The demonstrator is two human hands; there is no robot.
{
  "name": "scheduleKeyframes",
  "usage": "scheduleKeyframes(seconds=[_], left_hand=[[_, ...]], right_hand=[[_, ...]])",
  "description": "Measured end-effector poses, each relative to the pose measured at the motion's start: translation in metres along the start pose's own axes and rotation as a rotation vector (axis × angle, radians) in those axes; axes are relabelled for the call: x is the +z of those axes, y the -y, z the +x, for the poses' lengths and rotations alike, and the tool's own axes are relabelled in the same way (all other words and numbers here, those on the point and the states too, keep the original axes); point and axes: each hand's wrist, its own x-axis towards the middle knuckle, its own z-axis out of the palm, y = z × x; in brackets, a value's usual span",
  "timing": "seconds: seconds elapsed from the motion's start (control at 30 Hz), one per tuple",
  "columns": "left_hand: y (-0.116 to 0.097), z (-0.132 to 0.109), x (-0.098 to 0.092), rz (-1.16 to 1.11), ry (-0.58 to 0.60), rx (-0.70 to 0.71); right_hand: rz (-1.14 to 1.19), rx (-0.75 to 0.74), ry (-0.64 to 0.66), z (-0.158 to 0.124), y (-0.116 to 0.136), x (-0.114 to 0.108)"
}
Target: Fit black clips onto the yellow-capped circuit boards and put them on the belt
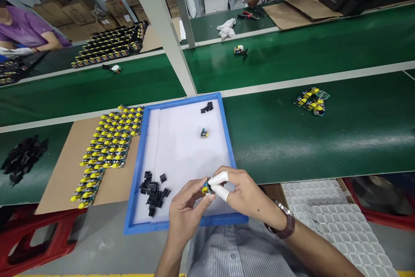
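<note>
My left hand (188, 208) and my right hand (241, 192) meet over the near edge of a blue-rimmed white tray (142, 147). Both pinch a small yellow-and-blue circuit part (206, 188) between their fingertips. White finger cots cover two fingers of my right hand, and a brown watch sits on that wrist. A heap of small black clips (154, 193) lies in the tray just left of my hands. Farther up the tray lie one more small circuit part (204, 133) and a few black clips (207, 107).
Rows of yellow circuit boards (108, 147) lie on cardboard left of the tray, with a black pile (22, 158) beyond. More boards (311, 100) sit on the green belt (292, 138) at right. A white cell tray (333, 221) is at my right; other people work across.
</note>
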Motion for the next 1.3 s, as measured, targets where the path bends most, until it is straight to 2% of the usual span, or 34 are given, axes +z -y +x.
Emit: scheduleKeyframes(seconds=[0.17,0.33,0.5,0.67,0.83,0.97,1.07,1.13,1.3], left_hand=[[0.002,-0.002,0.003,0.172,0.054,0.143],[-0.005,-0.003,0.011,0.352,0.067,0.165],[-0.013,-0.005,0.018,0.353,0.029,0.203],[-0.017,-0.010,0.021,0.336,0.051,0.243],[-0.015,-0.015,0.018,0.387,0.060,0.269],[-0.014,-0.017,0.014,0.441,0.134,0.368],[-0.013,-0.017,0.012,0.440,0.149,0.371],[-0.012,-0.016,0.012,0.421,0.117,0.330],[-0.018,-0.014,0.014,0.403,0.089,0.306]], right_hand=[[0.095,0.038,-0.009,0.001,-0.006,-0.007],[0.303,0.161,0.071,0.000,-0.012,-0.019],[0.417,0.258,-0.003,-0.010,-0.024,-0.015],[0.377,0.201,0.007,-0.012,-0.027,-0.013],[0.175,0.155,0.061,-0.010,-0.018,-0.018],[0.217,0.303,0.165,-0.008,-0.017,-0.021],[0.311,0.374,0.116,-0.009,-0.022,-0.020],[0.336,0.359,0.059,-0.012,-0.025,-0.019],[0.263,0.260,0.019,-0.018,-0.025,-0.016]])
